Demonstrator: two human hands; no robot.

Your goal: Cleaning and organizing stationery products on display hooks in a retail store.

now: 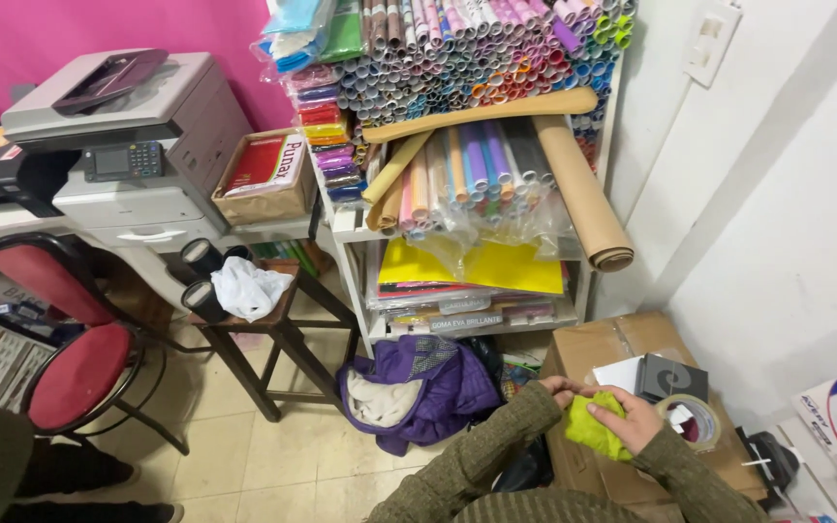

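At the far left, a red-cushioned chair (75, 373) is seen on the tiled floor, with a grey office printer (133, 145) above it against the pink wall. A small wooden stool (278, 334) stands next, carrying a crumpled white bag (249, 288). Further right, a purple jacket (418, 387) lies heaped on the floor at the foot of a white shelf unit (346, 228) packed with rolled coloured paper (486, 53) and flat yellow sheets (481, 266).

The left hand (559, 389) is raised over a cardboard box (583, 353), its fingers curled together and closed on the upper left edge of a yellow-green cloth (595, 428). The right hand (636, 421) is laid directly against the cloth from the right, its fingers bent and pinched on the upper right portion. The cloth is therefore held bunched between both hands, just above the box top, with most of its bulk hanging below the right hand's palm. No clear long axis can be assigned to the cloth, as it is crumpled. Both hands are in contact; the right hand covers more of it.

Just right of the hands, a roll of packing tape (697, 423) rests on the box, near a dark grey booklet (672, 378).
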